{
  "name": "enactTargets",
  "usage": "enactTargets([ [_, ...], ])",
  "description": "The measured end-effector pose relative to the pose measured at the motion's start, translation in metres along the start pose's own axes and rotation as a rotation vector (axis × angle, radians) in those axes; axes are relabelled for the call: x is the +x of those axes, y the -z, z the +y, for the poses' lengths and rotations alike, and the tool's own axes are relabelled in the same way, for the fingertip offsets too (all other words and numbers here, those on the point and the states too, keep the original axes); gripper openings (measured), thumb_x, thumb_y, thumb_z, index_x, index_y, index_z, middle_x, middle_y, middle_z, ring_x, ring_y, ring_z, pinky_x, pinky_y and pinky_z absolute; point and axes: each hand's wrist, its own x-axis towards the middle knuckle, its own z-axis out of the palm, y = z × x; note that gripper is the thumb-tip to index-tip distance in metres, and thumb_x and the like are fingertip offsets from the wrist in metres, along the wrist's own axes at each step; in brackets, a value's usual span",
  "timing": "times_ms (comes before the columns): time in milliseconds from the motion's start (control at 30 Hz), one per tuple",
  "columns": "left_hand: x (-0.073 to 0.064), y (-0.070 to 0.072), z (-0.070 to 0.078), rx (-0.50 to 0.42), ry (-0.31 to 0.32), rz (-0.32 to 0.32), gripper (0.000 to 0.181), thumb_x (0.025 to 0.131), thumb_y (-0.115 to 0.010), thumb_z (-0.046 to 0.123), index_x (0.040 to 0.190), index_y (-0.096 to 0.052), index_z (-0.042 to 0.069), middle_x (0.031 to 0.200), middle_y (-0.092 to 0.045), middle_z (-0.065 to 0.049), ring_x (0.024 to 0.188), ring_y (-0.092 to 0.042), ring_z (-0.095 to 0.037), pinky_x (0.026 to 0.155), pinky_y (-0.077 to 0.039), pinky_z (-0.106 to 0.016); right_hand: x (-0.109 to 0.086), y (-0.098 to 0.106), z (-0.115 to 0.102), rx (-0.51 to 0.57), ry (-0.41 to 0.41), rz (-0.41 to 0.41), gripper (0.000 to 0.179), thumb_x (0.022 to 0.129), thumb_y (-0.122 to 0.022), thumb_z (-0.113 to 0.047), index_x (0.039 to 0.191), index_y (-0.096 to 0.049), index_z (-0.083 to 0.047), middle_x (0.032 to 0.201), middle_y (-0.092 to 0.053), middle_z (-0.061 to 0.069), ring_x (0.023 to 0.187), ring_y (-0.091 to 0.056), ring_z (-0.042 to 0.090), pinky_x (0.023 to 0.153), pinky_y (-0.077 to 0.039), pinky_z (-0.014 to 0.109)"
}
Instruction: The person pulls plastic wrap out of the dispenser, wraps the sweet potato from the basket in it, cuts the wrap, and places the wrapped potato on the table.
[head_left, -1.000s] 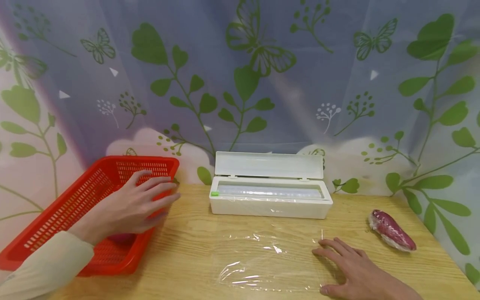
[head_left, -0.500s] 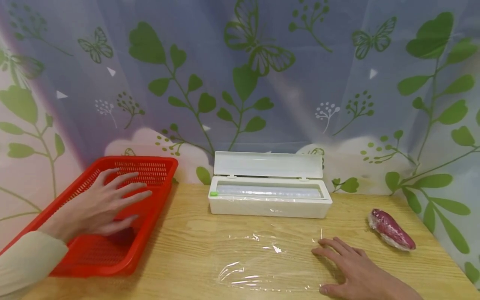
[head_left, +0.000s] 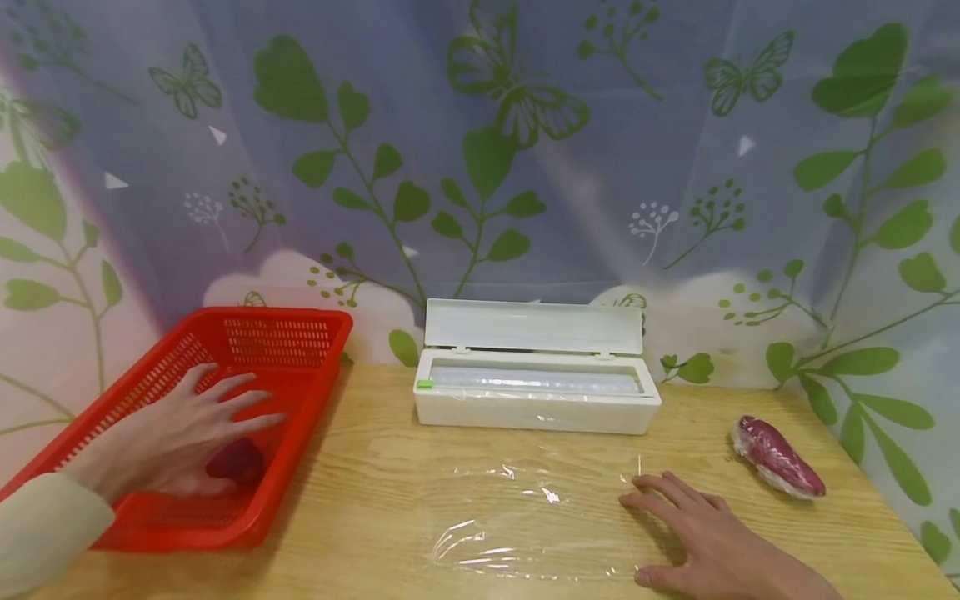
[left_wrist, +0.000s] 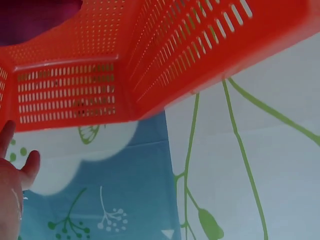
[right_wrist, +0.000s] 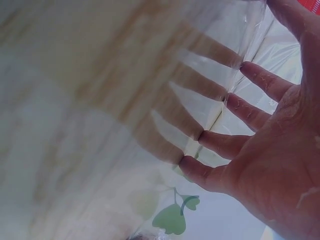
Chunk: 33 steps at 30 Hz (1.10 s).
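My left hand [head_left: 176, 437] reaches down into the red plastic basket [head_left: 300, 433], its fingers spread apart. Just below the palm and thumb lies a dark purple-red piece of produce [head_left: 236, 461], partly hidden; its kind is unclear. The left wrist view shows it too, as a purple shape [left_wrist: 35, 20] at the top. On the table, the fingertips of my right hand [head_left: 712, 542] rest at the right edge of a clear sheet of cling film [head_left: 540, 517], fingers slightly bent. That sheet stretches from a white cling film dispenser [head_left: 536, 415], whose lid [head_left: 532, 325] is raised over the roll [head_left: 536, 381].
A tapered purple-red item wrapped in film [head_left: 778, 458] lies on the right of the wooden table [head_left: 375, 500]. Behind the table hangs a curtain [head_left: 600, 167] printed with leaves and butterflies. The basket stands at the left, against it.
The left hand has moved left and down, from above the basket's right rim to inside it, close to the purple-red piece. The right hand and film have stayed in place.
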Motion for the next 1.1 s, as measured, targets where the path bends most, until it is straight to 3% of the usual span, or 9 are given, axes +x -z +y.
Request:
enactTargets([
  [133, -0.004, -0.006, 0.001, -0.004, 0.012, -0.072, 0.094, 0.054, -0.092, 0.059, 0.136, -0.062, 0.027, 0.13, -0.065, -0.006, 0.119, -0.059, -0.039, 0.085, -0.05, -0.071, 0.0, 0.0, -0.001, -0.017, -0.002, 0.017, 0.074, 0.089, -0.068, -0.062, 0.152, -0.045, -0.03, 0.158, -0.043, 0.008, 0.144, -0.038, 0.048, 0.089, -0.037, 0.083],
  [333, -0.01, -0.018, 0.006, -0.004, 0.023, -0.167, 0.075, 0.056, -0.095, 0.043, 0.124, -0.068, 0.027, 0.115, -0.069, -0.004, 0.108, -0.062, -0.036, 0.08, -0.052, -0.065, 0.0, 0.001, -0.003, -0.035, 0.003, 0.03, 0.073, 0.089, -0.067, -0.064, 0.15, -0.047, -0.03, 0.157, -0.045, 0.007, 0.143, -0.04, 0.047, 0.09, -0.038, 0.081],
  [600, -0.006, -0.019, 0.002, 0.005, 0.044, -0.124, 0.061, 0.055, -0.096, 0.029, 0.11, -0.07, 0.026, 0.101, -0.063, -0.004, 0.09, -0.062, -0.029, 0.072, -0.052, -0.055, 0.002, 0.0, -0.004, -0.045, 0.003, 0.034, 0.074, 0.087, -0.069, -0.063, 0.15, -0.046, -0.031, 0.156, -0.046, 0.009, 0.142, -0.042, 0.047, 0.088, -0.042, 0.077],
  [833, -0.003, -0.013, -0.005, -0.014, 0.072, -0.022, 0.058, 0.053, -0.094, 0.029, 0.105, -0.07, 0.021, 0.1, -0.055, -0.008, 0.079, -0.058, -0.026, 0.056, -0.044, -0.04, 0.0, 0.001, -0.003, -0.032, 0.003, 0.015, 0.073, 0.089, -0.069, -0.061, 0.15, -0.046, -0.03, 0.157, -0.045, 0.01, 0.142, -0.041, 0.048, 0.088, -0.04, 0.08],
  [1100, 0.002, -0.002, -0.012, -0.036, 0.157, 0.011, 0.076, 0.053, -0.096, 0.036, 0.119, -0.064, 0.017, 0.105, -0.058, -0.008, 0.083, -0.057, -0.028, 0.056, -0.048, -0.042, 0.001, 0.002, -0.002, -0.02, -0.006, -0.001, 0.074, 0.09, -0.069, -0.06, 0.152, -0.045, -0.028, 0.158, -0.043, 0.01, 0.143, -0.039, 0.049, 0.086, -0.038, 0.083],
])
